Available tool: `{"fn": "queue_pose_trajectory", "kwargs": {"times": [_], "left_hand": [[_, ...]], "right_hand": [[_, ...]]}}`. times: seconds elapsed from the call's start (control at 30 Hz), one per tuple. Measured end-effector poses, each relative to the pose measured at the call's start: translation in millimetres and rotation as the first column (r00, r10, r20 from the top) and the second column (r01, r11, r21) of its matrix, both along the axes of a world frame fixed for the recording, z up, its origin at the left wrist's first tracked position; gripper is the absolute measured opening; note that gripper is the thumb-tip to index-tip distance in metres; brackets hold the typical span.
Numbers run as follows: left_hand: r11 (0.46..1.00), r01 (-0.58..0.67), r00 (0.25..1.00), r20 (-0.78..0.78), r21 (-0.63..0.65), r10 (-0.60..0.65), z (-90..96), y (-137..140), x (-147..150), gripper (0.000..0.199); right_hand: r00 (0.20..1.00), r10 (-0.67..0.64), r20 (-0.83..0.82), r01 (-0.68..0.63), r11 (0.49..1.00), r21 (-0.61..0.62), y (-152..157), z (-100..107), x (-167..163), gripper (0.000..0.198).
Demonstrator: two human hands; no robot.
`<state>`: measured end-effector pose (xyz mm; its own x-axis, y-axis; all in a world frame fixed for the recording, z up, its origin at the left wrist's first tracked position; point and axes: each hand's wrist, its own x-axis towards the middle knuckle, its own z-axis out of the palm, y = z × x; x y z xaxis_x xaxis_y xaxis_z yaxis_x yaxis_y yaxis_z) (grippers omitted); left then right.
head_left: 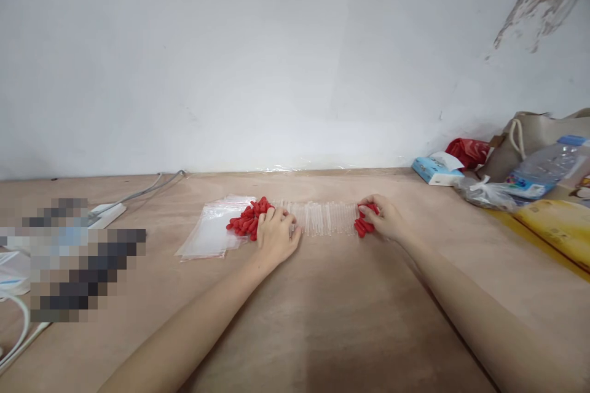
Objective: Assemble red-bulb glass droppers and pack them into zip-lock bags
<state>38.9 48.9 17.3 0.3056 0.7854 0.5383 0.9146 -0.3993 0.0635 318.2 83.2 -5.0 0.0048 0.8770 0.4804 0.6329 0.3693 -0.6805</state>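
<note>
Thin clear tubes [322, 219] lie side by side in a row on the wooden table. My left hand [278, 234] rests palm down over the row's left end, its bent fingers slightly apart, touching tubes and the edge of a heap of red rubber bulbs [246, 221]. At the right end, my right hand [383, 218] has thumb and fingers closed on a red bulb; more red bulbs [364, 228] lie beneath it. Clear plastic zip bags [209, 234] are spread flat left of the heap, partly under it. What lies under my left palm is hidden.
Against the back wall at right stand a blue tissue pack [436, 171], a red bag [468, 152], a plastic bottle [548, 163] and a beige bag [502, 141]. A yellow packet [555, 224] lies nearer. At left are a power strip [108, 215], cables and a blurred-out area.
</note>
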Motion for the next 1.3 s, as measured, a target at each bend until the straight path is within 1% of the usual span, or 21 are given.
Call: {"fn": "queue_pose_trajectory", "kwargs": {"times": [0.07,0.13,0.17,0.2,0.27,0.3,0.4,0.5,0.63,0.7,0.83,0.93,1.0,1.07,1.17,1.23,1.3], "left_hand": [[0.992,-0.117,0.993,-0.015,-0.055,0.116,5.4,13.1,15.4,0.028],[0.963,-0.226,0.974,-0.055,-0.148,0.22,6.8,25.1,29.3,0.033],[0.95,-0.257,0.966,-0.07,-0.178,0.248,6.3,30.3,35.0,0.035],[0.938,-0.281,0.959,-0.082,-0.201,0.27,5.1,34.8,39.5,0.036],[0.922,-0.313,0.95,-0.099,-0.229,0.297,2.3,41.5,45.3,0.038],[0.914,-0.327,0.945,-0.108,-0.24,0.309,1.0,43.9,46.9,0.038],[0.9,-0.353,0.935,-0.131,-0.256,0.33,-0.7,47.7,49.5,0.038],[0.899,-0.358,0.933,-0.142,-0.254,0.331,-0.4,48.5,50.8,0.037],[0.902,-0.352,0.934,-0.153,-0.249,0.322,-0.1,46.4,51.8,0.031],[0.902,-0.357,0.932,-0.152,-0.244,0.328,0.0,44.3,52.6,0.032],[0.899,-0.369,0.929,-0.134,-0.238,0.345,0.7,41.1,55.2,0.04],[0.894,-0.371,0.928,-0.129,-0.25,0.349,0.2,42.5,57.5,0.035],[0.89,-0.374,0.927,-0.125,-0.26,0.353,-0.4,44.8,59.5,0.032],[0.889,-0.373,0.928,-0.116,-0.265,0.355,-0.2,46.5,61.4,0.031],[0.902,-0.344,0.939,-0.089,-0.262,0.332,3.2,42.6,60.1,0.03],[0.927,-0.286,0.958,-0.067,-0.243,0.278,6.2,33.8,52.3,0.029],[0.959,-0.185,0.983,-0.051,-0.215,0.178,6.9,20.5,37.1,0.028]], "right_hand": [[0.998,-0.024,-0.058,0.025,1.0,0.017,-10.9,2.9,-16.8,0.022],[0.997,-0.012,-0.082,0.017,0.998,0.057,-24.6,4.0,-36.6,0.02],[0.999,0.017,-0.044,-0.013,0.997,0.082,-31.5,3.6,-46.1,0.018],[0.997,0.072,0.022,-0.074,0.994,0.082,-37.8,2.6,-54.4,0.015],[0.98,0.138,0.147,-0.149,0.987,0.065,-46.7,-0.6,-65.6,0.012],[0.966,0.151,0.211,-0.166,0.985,0.056,-48.7,-2.4,-68.1,0.013],[0.939,0.089,0.332,-0.118,0.991,0.069,-45.2,-7.3,-66.5,0.017],[0.931,0.027,0.364,-0.075,0.99,0.118,-35.8,-11.1,-59.5,0.022],[0.927,-0.042,0.373,-0.048,0.972,0.229,-30.4,-13.7,-54.0,0.022],[0.934,-0.081,0.347,-0.015,0.964,0.265,-31.6,-13.2,-53.5,0.021],[0.948,-0.132,0.288,0.028,0.94,0.34,-39.1,-10.6,-56.8,0.02],[0.943,-0.162,0.29,0.047,0.929,0.367,-47.1,-10.3,-63.2,0.019],[0.938,-0.151,0.311,0.036,0.937,0.348,-52.0,-11.0,-68.5,0.018],[0.942,-0.108,0.319,0.001,0.948,0.319,-55.5,-11.9,-73.1,0.018],[0.967,-0.004,0.255,-0.069,0.958,0.279,-57.4,-12.8,-75.9,0.017],[0.979,0.045,0.198,-0.099,0.957,0.272,-57.6,-13.2,-75.4,0.016],[0.984,0.068,0.165,-0.112,0.955,0.275,-58.2,-13.5,-74.6,0.015]]}}
